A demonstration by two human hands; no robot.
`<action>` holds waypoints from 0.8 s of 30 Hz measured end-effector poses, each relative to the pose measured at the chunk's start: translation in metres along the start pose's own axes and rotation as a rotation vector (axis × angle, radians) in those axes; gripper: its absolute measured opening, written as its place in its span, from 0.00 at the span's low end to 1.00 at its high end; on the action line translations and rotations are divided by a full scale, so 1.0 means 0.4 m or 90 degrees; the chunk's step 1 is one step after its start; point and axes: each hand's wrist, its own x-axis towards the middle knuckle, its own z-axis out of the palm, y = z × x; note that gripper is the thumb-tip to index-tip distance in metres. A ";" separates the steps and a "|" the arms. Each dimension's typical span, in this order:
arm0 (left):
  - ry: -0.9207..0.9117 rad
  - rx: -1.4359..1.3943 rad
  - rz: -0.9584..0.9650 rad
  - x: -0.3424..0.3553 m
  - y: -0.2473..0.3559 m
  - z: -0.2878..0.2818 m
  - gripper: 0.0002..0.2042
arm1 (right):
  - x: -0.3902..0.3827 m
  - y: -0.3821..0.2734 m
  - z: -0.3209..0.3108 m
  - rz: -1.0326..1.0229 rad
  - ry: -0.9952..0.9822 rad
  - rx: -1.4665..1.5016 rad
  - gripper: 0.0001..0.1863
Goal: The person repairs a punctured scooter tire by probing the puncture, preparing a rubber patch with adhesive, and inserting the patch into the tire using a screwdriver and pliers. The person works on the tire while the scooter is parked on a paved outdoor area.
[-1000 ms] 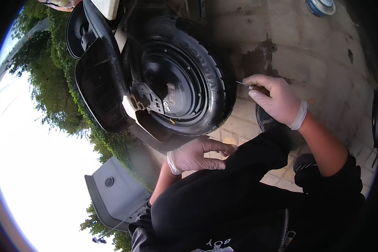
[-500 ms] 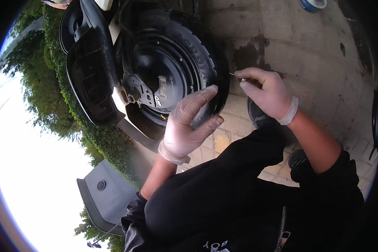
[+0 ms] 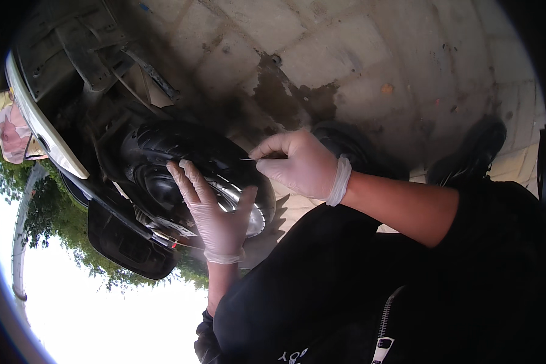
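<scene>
Fingers of two gloved hands work at a small black tyre, one set spread flat, the other pinched on a thin metal pin.

Spread apart, the fingers [image 3: 191,182] of the left hand [image 3: 215,212] lie open against the tyre [image 3: 170,145] and the shiny rim [image 3: 249,209] of a scooter wheel, clamped on nothing. The right hand [image 3: 300,167] hovers just beside the tyre's upper right edge, thumb and forefinger pressed together on the thin metal pin [image 3: 249,159], whose tip points left toward the tread. Both hands wear pale, see-through gloves. The wheel sits under the scooter's white body panel [image 3: 39,130] and black mudguard [image 3: 124,249]. Beneath lies paving [image 3: 370,54] of pale slabs with a dark wet stain [image 3: 291,97], and two black shoes [image 3: 467,151] stand on it. No container shows.
</scene>
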 end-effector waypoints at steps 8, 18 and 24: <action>-0.025 -0.006 -0.030 -0.010 0.006 -0.002 0.58 | -0.019 0.009 -0.026 0.002 -0.039 -0.125 0.09; -0.024 0.010 -0.027 -0.010 0.003 0.000 0.58 | -0.028 0.031 -0.015 0.045 -0.045 -0.119 0.10; -0.027 -0.007 -0.030 -0.011 0.001 -0.001 0.58 | -0.028 0.038 -0.006 0.025 -0.039 -0.127 0.09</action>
